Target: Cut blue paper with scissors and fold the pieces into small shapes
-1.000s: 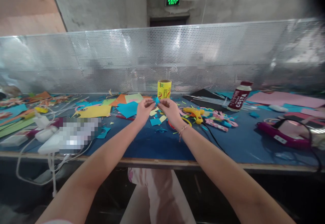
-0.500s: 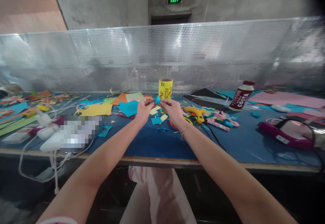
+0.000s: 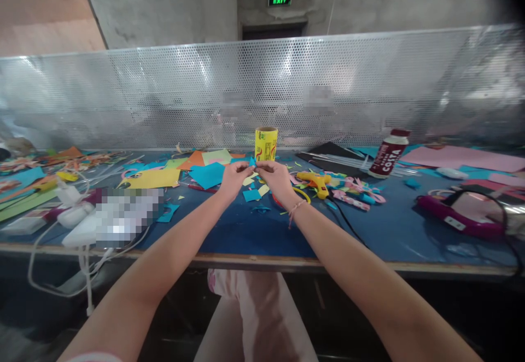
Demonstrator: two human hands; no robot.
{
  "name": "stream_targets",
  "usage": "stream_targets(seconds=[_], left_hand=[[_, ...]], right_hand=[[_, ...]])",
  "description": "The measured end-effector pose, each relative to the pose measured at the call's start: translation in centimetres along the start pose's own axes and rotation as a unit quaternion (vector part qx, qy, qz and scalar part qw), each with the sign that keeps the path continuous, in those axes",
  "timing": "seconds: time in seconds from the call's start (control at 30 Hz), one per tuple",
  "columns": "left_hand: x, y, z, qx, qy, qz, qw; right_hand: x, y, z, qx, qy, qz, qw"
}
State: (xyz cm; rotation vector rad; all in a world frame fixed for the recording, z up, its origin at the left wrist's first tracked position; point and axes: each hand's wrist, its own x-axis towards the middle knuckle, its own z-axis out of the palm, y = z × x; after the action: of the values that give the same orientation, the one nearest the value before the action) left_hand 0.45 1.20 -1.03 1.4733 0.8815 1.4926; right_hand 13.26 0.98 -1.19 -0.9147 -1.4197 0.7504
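Between my fingertips is a small folded piece of blue paper (image 3: 252,162), raised above the table. My left hand (image 3: 237,177) pinches it from the left, and my right hand (image 3: 275,179) pinches it from the right. The fingers cover much of the paper, so its full shape is hidden. Right behind my hands stands a yellow tape roll (image 3: 266,143) on its end. Blue paper squares (image 3: 251,195) lie on the table beneath my hands. A yellow glue gun (image 3: 315,182) rests just right of my right hand.
A dark red bottle (image 3: 389,154) leans at the right, near a purple device (image 3: 459,219) with a cable. Yellow paper (image 3: 153,178) and other coloured sheets lie to the left. White chargers and cables (image 3: 77,211) crowd the left front edge. A perforated metal screen (image 3: 184,94) closes off the back.
My fingertips have come closer together around the blue paper, and less of it shows now. The whole view has shifted slightly.
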Motion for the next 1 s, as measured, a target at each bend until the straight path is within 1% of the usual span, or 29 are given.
stream_targets(seconds=[0.1,0.23,0.33,0.43,0.5,0.57,0.63,0.7,0.77,0.83,0.93,1.0], left_hand=[[0.2,-0.2,-0.1,-0.009,-0.018,-0.002,1.0],[0.5,-0.4,-0.3,0.003,-0.014,-0.009,1.0],[0.6,-0.3,-0.6,0.038,-0.002,-0.001,0.999],[0.5,0.1,-0.8,0.077,0.01,0.006,0.997],[0.3,0.3,-0.7,0.082,0.006,0.007,0.997],[0.3,0.4,-0.5,0.057,-0.003,0.001,0.998],[0.3,0.3,-0.3,0.009,-0.011,-0.016,1.0],[0.3,0.1,-0.3,-0.009,-0.007,-0.025,1.0],[0.4,-0.1,-0.2,0.024,0.003,-0.013,1.0],[0.3,-0.1,-0.3,0.069,0.011,0.009,0.997],[0.1,0.1,-0.3,0.108,0.0,0.029,0.994],[0.0,0.2,-0.2,0.115,-0.015,0.028,0.993]], right_hand=[[0.1,-0.2,-0.1,-0.017,0.004,0.008,1.0],[0.4,-0.2,-0.3,-0.018,0.0,0.008,1.0],[0.5,0.0,-0.3,0.003,-0.02,0.014,1.0],[0.4,0.2,-0.2,0.028,-0.024,0.022,0.999],[0.3,0.4,0.0,0.049,-0.019,0.029,0.998],[0.4,0.6,0.2,0.085,-0.011,0.041,0.996],[0.4,0.8,0.3,0.145,-0.01,0.061,0.988],[0.5,0.8,0.3,0.207,-0.012,0.087,0.974],[0.5,0.7,0.2,0.243,-0.013,0.114,0.963],[0.5,0.5,0.0,0.254,-0.006,0.136,0.958],[0.4,0.2,-0.1,0.26,0.0,0.156,0.953],[0.3,0.1,-0.2,0.26,-0.002,0.166,0.951]])
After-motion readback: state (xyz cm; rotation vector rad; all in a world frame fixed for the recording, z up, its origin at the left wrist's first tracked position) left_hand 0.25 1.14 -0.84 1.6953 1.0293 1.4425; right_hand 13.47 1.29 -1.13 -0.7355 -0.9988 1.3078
